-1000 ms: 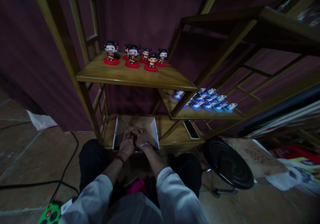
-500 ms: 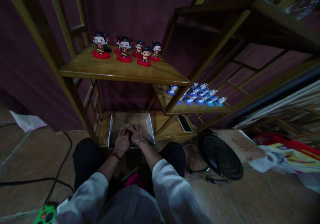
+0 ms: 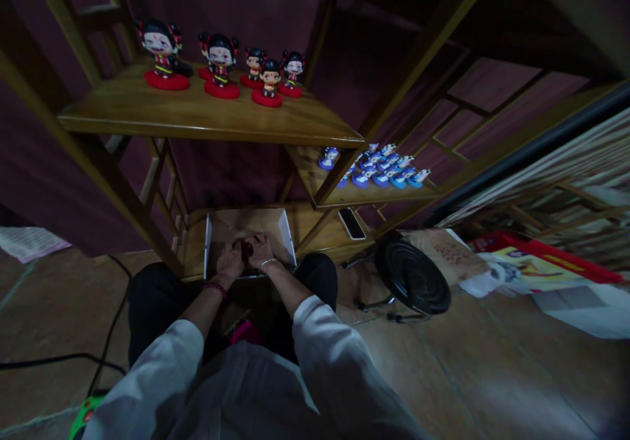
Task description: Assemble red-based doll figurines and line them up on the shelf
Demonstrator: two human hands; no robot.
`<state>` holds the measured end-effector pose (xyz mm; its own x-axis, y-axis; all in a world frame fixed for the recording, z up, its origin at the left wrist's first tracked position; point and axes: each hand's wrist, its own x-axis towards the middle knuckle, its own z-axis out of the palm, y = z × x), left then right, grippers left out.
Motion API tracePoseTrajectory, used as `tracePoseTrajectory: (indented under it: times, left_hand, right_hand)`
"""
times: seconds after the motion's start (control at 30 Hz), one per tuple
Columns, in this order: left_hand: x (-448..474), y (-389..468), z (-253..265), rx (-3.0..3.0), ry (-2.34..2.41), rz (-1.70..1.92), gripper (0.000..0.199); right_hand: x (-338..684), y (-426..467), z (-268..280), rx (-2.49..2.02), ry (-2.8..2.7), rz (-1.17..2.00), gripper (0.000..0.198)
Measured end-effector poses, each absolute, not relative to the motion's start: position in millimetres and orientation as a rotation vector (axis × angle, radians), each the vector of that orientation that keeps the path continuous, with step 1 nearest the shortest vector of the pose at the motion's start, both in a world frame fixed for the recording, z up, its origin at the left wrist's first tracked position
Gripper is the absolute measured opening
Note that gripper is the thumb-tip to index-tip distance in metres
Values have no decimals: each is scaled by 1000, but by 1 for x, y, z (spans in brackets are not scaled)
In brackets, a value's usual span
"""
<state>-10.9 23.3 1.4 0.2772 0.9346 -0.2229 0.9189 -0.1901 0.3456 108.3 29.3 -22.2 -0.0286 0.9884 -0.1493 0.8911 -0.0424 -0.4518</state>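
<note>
Both hands are low over an open white-sided cardboard box (image 3: 246,220) on the bottom shelf. My left hand (image 3: 230,261), with a red bead bracelet at the wrist, is closed around one side of a small dark red and black figurine (image 3: 246,250). From the other side my right hand (image 3: 260,251), wearing a pale bracelet, grips the same figurine with bent fingers. Its details are dim and mostly covered by the fingers. On the shelf above stand several black-haired figurines (image 3: 221,66) on red bases.
Several blue and purple figurines (image 3: 377,168) stand on the middle shelf (image 3: 315,181). A phone (image 3: 352,223) lies on the bottom shelf, right of the box. A black round stool (image 3: 412,276) is at my right. Cables (image 3: 115,322) cross the floor at left, near a green object (image 3: 83,414).
My view has shifted closer to the shelves, so the stool and box appear further left and higher. Both hands stay together on the figurine over the box.
</note>
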Motion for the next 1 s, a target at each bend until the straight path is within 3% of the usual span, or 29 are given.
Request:
tracePoseTrajectory:
  times: [0.3,0.5,0.83,1.0]
  left_hand:
    - [-8,25,1,2122,1701,2,40]
    - [-7,26,-1,2121,1680,2,41]
    - [-8,28,0,2062,1668,87,40]
    - [-11,33,-5,1962,1670,169,42]
  right_hand:
    - [110,34,-27,-2015,-1961,646,40]
    - [107,35,-31,-2026,-1906,638,29]
    - [99,34,-19,-2059,-1751,641,40]
    - [95,33,-15,-2084,-1640,657,35]
